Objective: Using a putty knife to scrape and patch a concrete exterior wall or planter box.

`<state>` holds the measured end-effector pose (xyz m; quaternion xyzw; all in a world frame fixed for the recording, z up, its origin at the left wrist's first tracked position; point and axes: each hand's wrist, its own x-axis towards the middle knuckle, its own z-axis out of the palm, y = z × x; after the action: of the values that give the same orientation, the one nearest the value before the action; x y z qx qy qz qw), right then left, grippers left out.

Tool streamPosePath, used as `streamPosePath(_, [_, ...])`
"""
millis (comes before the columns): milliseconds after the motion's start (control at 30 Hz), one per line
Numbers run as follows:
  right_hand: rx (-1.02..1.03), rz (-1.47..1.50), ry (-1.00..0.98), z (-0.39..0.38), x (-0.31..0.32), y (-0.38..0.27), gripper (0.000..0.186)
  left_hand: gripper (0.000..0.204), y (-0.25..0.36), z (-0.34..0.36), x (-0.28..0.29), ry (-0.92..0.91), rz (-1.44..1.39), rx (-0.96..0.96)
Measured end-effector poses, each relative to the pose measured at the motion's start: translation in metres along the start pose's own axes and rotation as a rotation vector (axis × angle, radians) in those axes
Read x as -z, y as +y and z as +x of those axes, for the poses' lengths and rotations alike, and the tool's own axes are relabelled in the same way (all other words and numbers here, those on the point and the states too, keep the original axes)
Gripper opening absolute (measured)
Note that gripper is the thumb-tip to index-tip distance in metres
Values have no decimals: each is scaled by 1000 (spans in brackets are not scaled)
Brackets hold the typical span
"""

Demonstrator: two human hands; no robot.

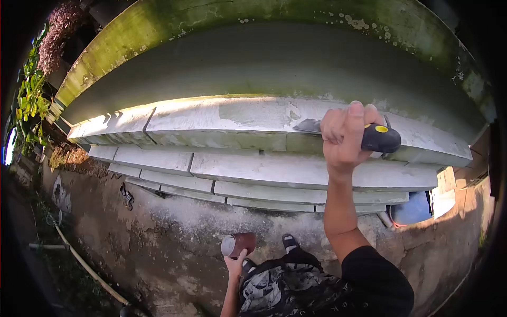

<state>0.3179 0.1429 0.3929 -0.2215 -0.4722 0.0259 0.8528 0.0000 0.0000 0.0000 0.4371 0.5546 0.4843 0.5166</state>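
Observation:
My right hand [346, 132] is wrapped round the black handle [380, 139] of a scraper with a yellow spot. Its metal blade [306, 126] lies at the pale, patchy top of the upper concrete slab [185, 119], just below a grey wall stained green. Low in the view, my left hand [234, 264] grips a reddish-brown cylinder [243, 243] with a pale end, held over the ground.
More slabs [259, 171] are stacked beneath, with white dust on the dirty ground [132, 238]. Sandals [127, 196] lie at the left, near a long pole [84, 264] and plants [31, 95]. A blue container [412, 207] sits at the right.

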Motion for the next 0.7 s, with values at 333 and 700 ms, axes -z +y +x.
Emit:
streamPosePath(333, [-29, 12, 4, 10, -1, -11, 36, 66, -3, -11, -14, 156, 32, 45])
streamPosePath(700, [104, 387, -51, 9, 24, -19, 32, 71, -5, -21, -33, 188, 24, 49])
